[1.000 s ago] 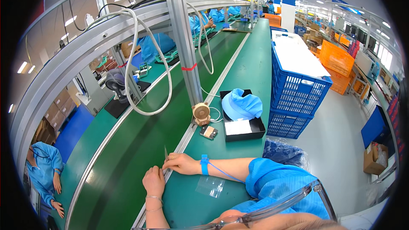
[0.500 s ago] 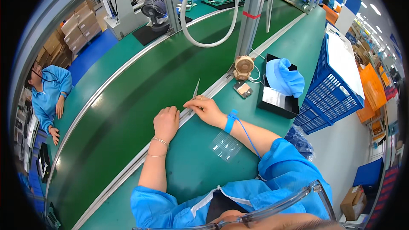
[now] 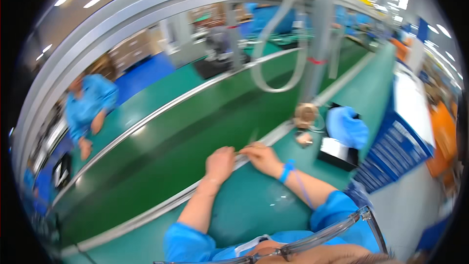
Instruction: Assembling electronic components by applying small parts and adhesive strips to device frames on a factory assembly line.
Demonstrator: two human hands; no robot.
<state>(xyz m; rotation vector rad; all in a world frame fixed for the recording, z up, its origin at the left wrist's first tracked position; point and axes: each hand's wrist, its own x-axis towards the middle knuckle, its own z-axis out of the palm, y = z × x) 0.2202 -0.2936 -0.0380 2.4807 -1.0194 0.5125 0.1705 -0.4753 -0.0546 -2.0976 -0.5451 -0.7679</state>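
Note:
My left hand (image 3: 220,163) is closed beside the conveyor's metal rail, its fingers curled; whatever they may pinch is too small and smeared to make out. Close to its right, my right hand (image 3: 262,158) is closed around a pair of thin pointed tweezers (image 3: 254,136), whose blurred tips point away over the green belt. A blue wrist strap (image 3: 287,171) with a cord circles my right wrist. Between my forearms, a clear plastic sheet (image 3: 279,201) on the green worktop shows only as faint glints.
A small beige fan (image 3: 306,115) stands by the metal post (image 3: 320,44). Right of it sits a black box (image 3: 337,160) with blue cloth in it, then a blue crate (image 3: 398,154). Beyond the green belt (image 3: 161,166), a person in blue (image 3: 88,105) rests their hands on the far side.
The view has tilted up and swung left, so the scene sits lower and further right, and blurred. My hands stay close together at the rail, tweezers still in the right one.

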